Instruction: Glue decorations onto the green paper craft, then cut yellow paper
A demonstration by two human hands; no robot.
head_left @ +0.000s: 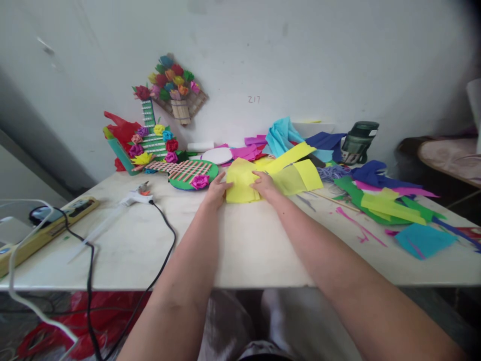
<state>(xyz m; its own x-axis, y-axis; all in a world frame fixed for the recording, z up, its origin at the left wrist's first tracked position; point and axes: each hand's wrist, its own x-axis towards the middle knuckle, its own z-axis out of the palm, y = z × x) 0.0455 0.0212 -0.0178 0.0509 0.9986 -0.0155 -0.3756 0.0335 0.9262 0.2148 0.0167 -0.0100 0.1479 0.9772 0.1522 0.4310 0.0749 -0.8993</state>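
Note:
A square of yellow crepe paper is held upright just above the white table, its face toward me. My left hand grips its left edge between thumb and fingers. On the opposite edge, my right hand pinches the paper in the same way. Behind and right of that hand lie more yellow crepe strips, partly covered by it. A green paper guitar-shaped craft with thin sticks and a pink paper rose rests just left of my left hand.
On the left are a glue gun with its black cord and a yellow power strip. Crepe scraps lie right, before a dark green jar. A flower-trimmed green craft stands at the wall. The table edge is near me.

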